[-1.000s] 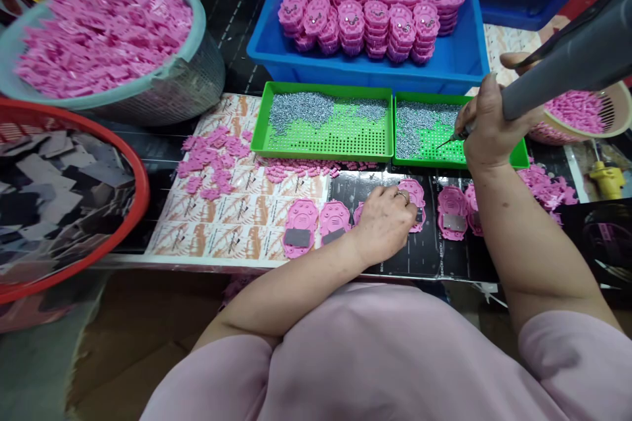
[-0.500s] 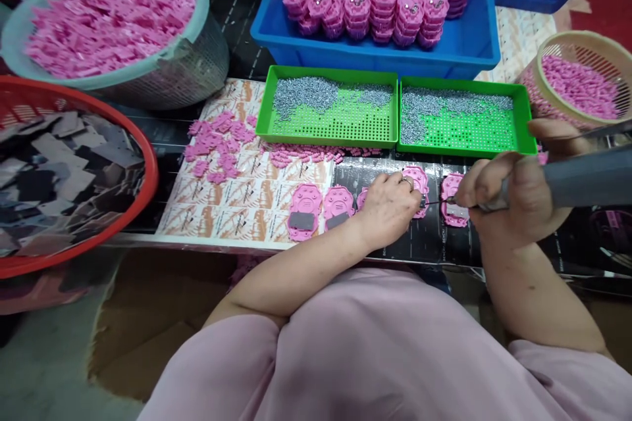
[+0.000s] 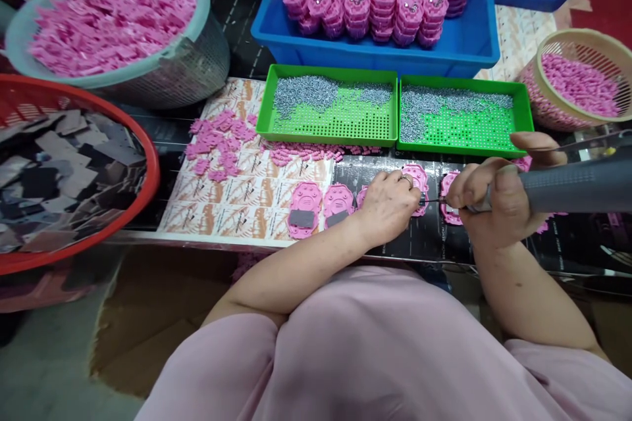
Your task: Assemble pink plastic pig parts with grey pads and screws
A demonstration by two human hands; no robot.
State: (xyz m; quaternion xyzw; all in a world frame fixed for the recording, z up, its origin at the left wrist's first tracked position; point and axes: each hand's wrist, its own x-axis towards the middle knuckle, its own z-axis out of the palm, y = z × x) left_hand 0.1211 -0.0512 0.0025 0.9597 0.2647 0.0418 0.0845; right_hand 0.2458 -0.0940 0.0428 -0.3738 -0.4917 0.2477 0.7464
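Observation:
My left hand [image 3: 390,204], a ring on one finger, has its fingers bent and pressed together over a pink plastic casing [image 3: 415,176] on the bench. My right hand [image 3: 494,200] is wrapped round a grey electric screwdriver [image 3: 582,181], held almost level. Its thin bit [image 3: 434,200] points left and reaches my left fingertips; whether a screw sits at its tip is hidden. Another pink casing [image 3: 448,191] lies partly behind my right fingers. Left of my left hand lie two casings with grey plates, one nearer [image 3: 340,196] and one farther [image 3: 305,194]; a further one is mostly covered.
Two green trays [image 3: 328,139] of screws stand behind my hands, with a blue bin [image 3: 276,46] of stacked casings beyond. Loose pink pieces [image 3: 222,145] lie at left, near a red basket [image 3: 151,171] and a pale green basket [image 3: 197,59]. A cream basket [image 3: 543,92] stands right.
My right hand and the screwdriver have shifted slightly left, so the bit sits closer to my left fingertips. My left hand stays on the same casing.

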